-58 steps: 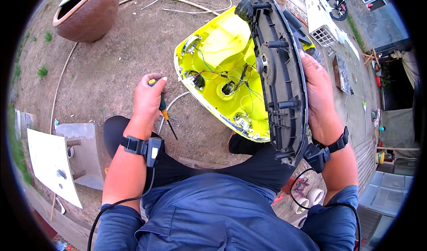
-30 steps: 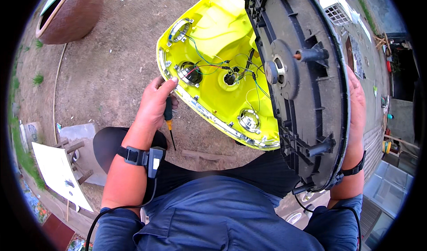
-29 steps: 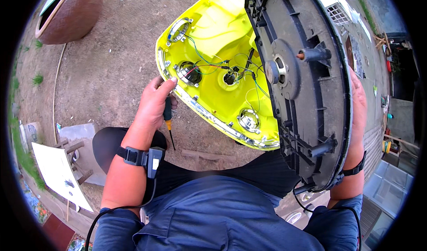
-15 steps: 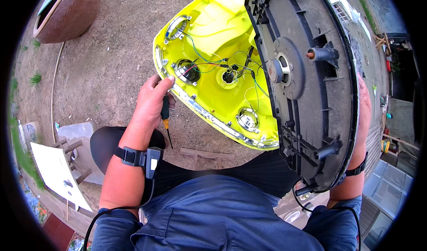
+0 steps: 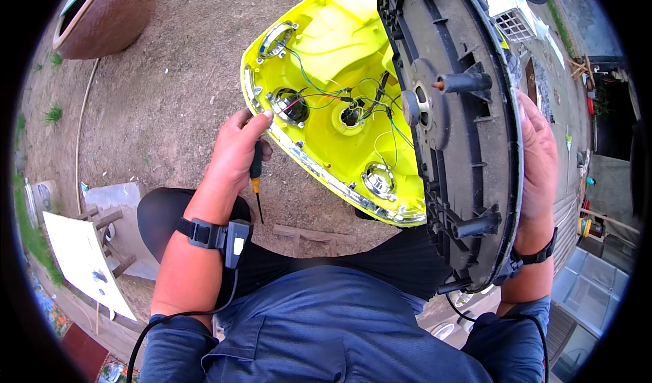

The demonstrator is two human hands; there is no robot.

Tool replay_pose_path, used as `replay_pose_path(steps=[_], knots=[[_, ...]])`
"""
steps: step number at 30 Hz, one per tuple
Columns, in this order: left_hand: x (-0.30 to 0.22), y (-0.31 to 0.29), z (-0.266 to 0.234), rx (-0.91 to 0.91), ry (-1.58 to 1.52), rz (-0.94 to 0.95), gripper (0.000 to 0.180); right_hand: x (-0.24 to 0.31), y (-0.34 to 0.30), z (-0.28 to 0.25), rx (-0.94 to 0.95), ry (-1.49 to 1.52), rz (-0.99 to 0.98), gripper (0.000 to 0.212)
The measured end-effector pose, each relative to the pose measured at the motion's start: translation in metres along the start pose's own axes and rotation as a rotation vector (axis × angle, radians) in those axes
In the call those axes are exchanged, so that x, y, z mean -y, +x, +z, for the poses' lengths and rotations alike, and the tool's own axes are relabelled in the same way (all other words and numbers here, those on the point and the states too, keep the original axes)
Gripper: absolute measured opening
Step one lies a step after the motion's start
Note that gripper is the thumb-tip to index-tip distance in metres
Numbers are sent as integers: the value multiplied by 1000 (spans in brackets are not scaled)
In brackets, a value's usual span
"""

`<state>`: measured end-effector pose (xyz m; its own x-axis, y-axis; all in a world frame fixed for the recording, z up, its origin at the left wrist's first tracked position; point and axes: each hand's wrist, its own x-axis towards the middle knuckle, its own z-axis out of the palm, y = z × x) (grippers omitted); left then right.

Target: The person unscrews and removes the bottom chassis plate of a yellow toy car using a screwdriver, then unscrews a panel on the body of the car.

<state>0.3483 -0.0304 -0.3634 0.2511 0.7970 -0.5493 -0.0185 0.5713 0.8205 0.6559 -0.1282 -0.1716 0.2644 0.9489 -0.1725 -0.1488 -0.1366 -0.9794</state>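
My left hand (image 5: 238, 145) pinches the rim of a bright yellow plastic shell (image 5: 350, 159) between thumb and fingers. A screwdriver (image 5: 256, 169) with a dark and orange handle stays tucked in that same hand, its tip pointing down. Inside the shell, thin wires (image 5: 319, 96) run between round chrome-rimmed fittings (image 5: 378, 181) and a central hole. On the right, my right hand (image 5: 540, 166) grips the outer edge of a black plastic panel (image 5: 468, 159), which stands steeply tilted over the shell's right side. A small round speaker (image 5: 415, 108) sits on the panel's inner face.
Beyond my left hand is bare dirt ground (image 5: 170, 104), with a large brown pot (image 5: 112, 20) at the far left. A white board (image 5: 85, 264) leans near wooden pieces at the left. Wooden slats (image 5: 312, 237) lie below the shell.
The black panel has tipped more edge-on, its outer edge shifting left with my right hand, which shows more now. The yellow shell and my left hand have moved slightly right.
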Motion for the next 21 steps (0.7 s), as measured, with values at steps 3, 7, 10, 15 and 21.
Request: replay_pose_path(steps=[3, 7, 10, 15, 21], knots=[[-1, -2, -3, 8, -1, -2, 36, -2, 0, 10, 28, -36, -16, 34], [-2, -6, -9, 11, 17, -6, 42, -4, 2, 32, 41, -194, -11, 38], [-3, -12, -13, -4, 12, 13, 47, -5, 0, 48, 71, -322, 17, 41], [-5, -23, -23, -37, -58, 45, 59, -15, -3, 84, 168, -282, 82, 33], [-13, -47, -35, -109, -169, 93, 77, -58, 0, 128, 178, -325, -25, 30]])
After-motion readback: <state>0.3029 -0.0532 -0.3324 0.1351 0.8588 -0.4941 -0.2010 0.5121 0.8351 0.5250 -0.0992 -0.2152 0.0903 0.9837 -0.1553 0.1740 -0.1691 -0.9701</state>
